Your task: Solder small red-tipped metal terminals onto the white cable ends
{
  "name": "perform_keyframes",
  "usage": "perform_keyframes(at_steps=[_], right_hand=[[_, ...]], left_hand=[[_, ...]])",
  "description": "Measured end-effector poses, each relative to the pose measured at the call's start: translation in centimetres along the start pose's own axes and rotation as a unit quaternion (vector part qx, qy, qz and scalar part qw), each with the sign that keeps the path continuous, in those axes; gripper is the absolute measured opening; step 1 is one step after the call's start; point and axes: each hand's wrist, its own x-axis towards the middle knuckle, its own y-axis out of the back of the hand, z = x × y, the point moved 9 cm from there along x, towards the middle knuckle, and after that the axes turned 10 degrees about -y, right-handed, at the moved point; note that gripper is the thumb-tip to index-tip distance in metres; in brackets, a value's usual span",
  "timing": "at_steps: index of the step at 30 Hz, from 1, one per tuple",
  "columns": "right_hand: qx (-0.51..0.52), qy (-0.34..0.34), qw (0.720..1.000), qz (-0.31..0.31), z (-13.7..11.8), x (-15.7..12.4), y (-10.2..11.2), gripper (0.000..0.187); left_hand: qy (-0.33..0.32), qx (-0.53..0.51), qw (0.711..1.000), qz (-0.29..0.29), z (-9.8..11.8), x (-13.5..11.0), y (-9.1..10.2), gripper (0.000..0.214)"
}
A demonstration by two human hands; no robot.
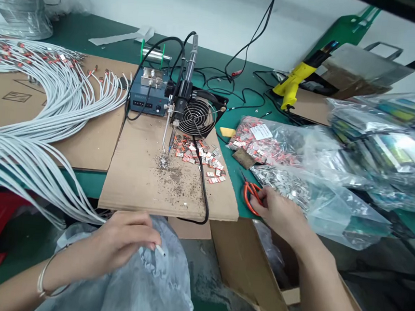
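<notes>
My left hand [122,239] is closed in a pinch over my lap, and the short end of a white cable [160,250] sticks out past its fingertips. The rest of that cable is hidden by the hand. On the green table to the right, my right hand [284,215] has its fingers closed on the orange handle of a pair of scissors [246,194]. The scissors lie on the tabletop with their blades pointing away. Left of them is a cardboard sheet [135,188] bearing many small orange-and-metal connectors [214,163], beneath an upright soldering iron [187,81].
A blue soldering station [145,94], a fan [198,117] and a solder spool [153,55] stand behind. Bundled white cables [58,113] cover the left. Plastic bags of connectors [256,140] and metal parts [285,184] lie right. An open carton [244,270] sits below the table edge.
</notes>
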Motion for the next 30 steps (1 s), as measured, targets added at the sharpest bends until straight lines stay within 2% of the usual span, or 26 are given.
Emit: perform_keyframes(at_steps=[3, 4, 6, 7, 10, 12, 16, 20, 27, 30], right_hand=[[0.026, 0.032, 0.999, -0.002, -1.9, -2.8, 1.2, 0.003], [0.054, 0.055, 0.997, -0.009, -2.9, -4.4, 1.5, 0.009], [0.188, 0.141, 0.969, -0.074, -5.8, -8.2, 1.6, 0.022], [0.199, 0.186, 0.955, -0.113, -7.4, -10.2, 1.3, 0.02], [0.126, 0.295, 0.92, -0.226, -11.3, -15.7, -0.5, 0.034], [0.084, 0.33, 0.898, -0.277, -12.7, -17.7, -1.4, 0.037], [0.064, 0.356, 0.865, -0.347, -13.9, -19.0, -2.2, 0.029], [0.054, 0.375, 0.847, -0.373, -14.3, -19.5, -2.5, 0.022], [0.057, 0.407, 0.831, -0.376, -14.6, -20.1, -2.4, 0.029], [0.054, 0.421, 0.834, -0.353, -14.4, -20.1, -2.1, 0.035]], left_hand=[[-0.057, 0.077, 0.995, 0.001, 1.2, 0.0, 0.1, 0.032], [-0.064, 0.097, 0.993, 0.0, 1.5, 0.0, 0.2, 0.032], [-0.078, 0.117, 0.99, -0.011, 1.9, 0.0, 0.1, 0.033], [-0.087, 0.116, 0.989, -0.019, 2.2, 0.0, 0.1, 0.033], [-0.105, 0.102, 0.989, -0.039, 2.9, -0.2, 0.1, 0.033], [-0.109, 0.097, 0.988, -0.053, 3.2, -0.5, 0.1, 0.032], [-0.116, 0.083, 0.987, -0.079, 3.8, -1.2, -0.4, 0.032], [-0.115, 0.071, 0.988, -0.071, 4.2, -1.3, -0.5, 0.039], [-0.126, 0.049, 0.988, -0.072, 4.4, -1.1, -0.3, 0.031], [-0.122, 0.034, 0.989, -0.072, 4.2, -1.3, -0.5, 0.029]])
